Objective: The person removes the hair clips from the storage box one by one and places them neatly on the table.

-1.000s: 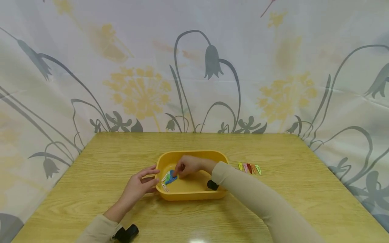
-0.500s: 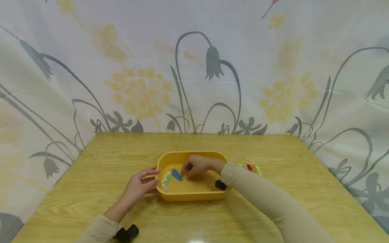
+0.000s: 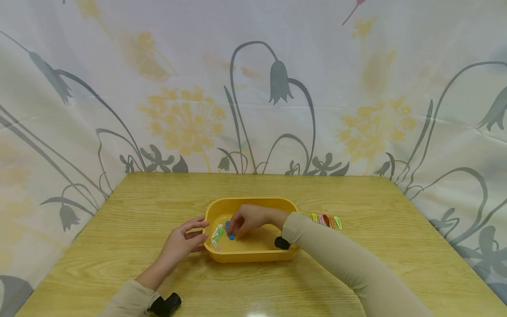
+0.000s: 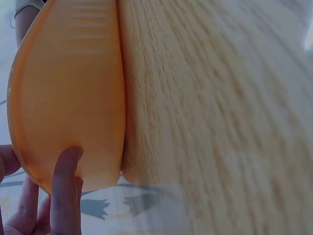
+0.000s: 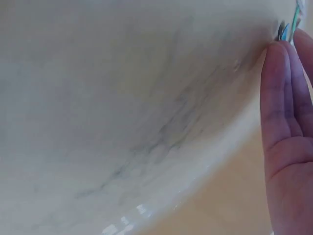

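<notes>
My left hand (image 3: 179, 241) grips the left end of a yellow plastic basin (image 3: 253, 252). In the left wrist view one finger (image 4: 67, 183) lies against its outer wall, with another at the rim. My right hand (image 3: 249, 219) reaches inside the basin and pinches at blue hair clips (image 3: 231, 236), partly hidden under its fingers. In the right wrist view a bit of blue clip (image 5: 285, 33) shows between the fingertips and thumb. Left of them in the basin lie a green hair clip (image 3: 220, 234) and pale clips (image 3: 215, 245).
Right of the basin, a row of hair clips (image 3: 326, 220) in yellow, pink, red, orange and green lies on the wooden table (image 3: 158, 193). A flower-patterned curtain (image 3: 253, 88) hangs behind. A black wrist camera (image 3: 166, 304) sits on the left sleeve.
The blue clips slid right, away from the green and pale ones, and now lie slightly apart. My right hand moved right, then back left over them. The left hand has stayed at the basin.
</notes>
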Tool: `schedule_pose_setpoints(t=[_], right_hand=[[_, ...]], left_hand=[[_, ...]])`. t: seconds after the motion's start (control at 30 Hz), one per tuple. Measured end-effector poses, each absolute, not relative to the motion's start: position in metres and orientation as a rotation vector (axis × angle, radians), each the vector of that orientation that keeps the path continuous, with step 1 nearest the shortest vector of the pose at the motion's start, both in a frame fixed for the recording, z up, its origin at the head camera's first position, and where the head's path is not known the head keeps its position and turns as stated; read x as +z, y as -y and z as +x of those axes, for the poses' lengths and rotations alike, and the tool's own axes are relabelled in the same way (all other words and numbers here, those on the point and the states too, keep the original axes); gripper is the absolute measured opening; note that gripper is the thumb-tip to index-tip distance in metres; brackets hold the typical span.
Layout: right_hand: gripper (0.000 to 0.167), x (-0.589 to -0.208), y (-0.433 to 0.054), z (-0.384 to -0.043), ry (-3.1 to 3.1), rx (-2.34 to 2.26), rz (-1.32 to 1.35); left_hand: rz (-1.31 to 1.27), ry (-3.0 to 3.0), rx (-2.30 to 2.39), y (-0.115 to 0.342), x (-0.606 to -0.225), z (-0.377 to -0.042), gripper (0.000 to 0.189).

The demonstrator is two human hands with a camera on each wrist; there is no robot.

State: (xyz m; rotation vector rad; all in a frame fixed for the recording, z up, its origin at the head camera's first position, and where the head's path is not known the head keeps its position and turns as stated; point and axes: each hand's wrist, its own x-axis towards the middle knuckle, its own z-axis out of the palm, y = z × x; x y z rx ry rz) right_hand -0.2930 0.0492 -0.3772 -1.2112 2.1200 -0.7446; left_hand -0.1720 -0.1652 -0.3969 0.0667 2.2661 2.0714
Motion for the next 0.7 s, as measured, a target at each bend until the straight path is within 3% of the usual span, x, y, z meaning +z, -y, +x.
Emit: schedule_pose_setpoints(t=[0.27, 0.7], right_hand=[[0.019, -0.3768, -0.0470, -0.2968, -2.138, -0.844, -1.302], [0.025, -0.3815, -0.0413, -0.2941, -2.248, -0.639, -1.447]], left_hand=[[0.077, -2.260, 2.073, 0.1665, -0.3975, -0.1718, 0.037], [0.085, -2.262, 2.064, 0.1667, -0.3964, -0.1720, 0.038]])
